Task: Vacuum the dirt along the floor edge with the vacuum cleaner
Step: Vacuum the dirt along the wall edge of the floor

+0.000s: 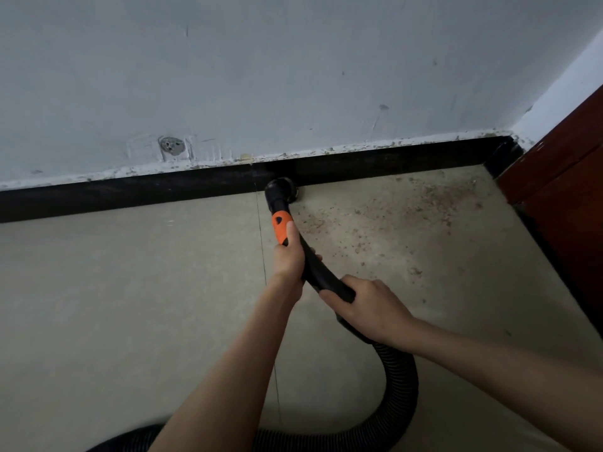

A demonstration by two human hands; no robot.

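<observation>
At the bottom edge of the head view, a black ribbed hose [399,386] runs along the floor [114,305] and loops up to the right into the rigid black wand [315,267] of the vacuum cleaner.

Right hand [367,308]: fingers curled round the curved lower end of the wand, just above where the ribbed hose joins it. Grip closed on the wand.

Left hand [288,256]: farther up the wand, fingers wrapped round it from the left, thumb laid along the orange collar [281,227]. Grip closed on the wand as well. The two hands sit near each other on the same tube, not touching.

Beyond the orange collar, the wand ends in a round black nozzle [281,190]. The nozzle sits on the floor, pressed up against the black baseboard [130,194], just right of a thin tile joint [262,243].

Dirt [408,207]: a scatter of brownish grit and specks on the beige tile to the right of the nozzle, densest toward the corner, thinning out toward the hands.

Far side: a grey-white wall [293,76] above the baseboard, with flaked paint along its bottom edge and a rough patched hole [170,146] at left. Dark red-brown wooden panel [561,164] at the right corner.
</observation>
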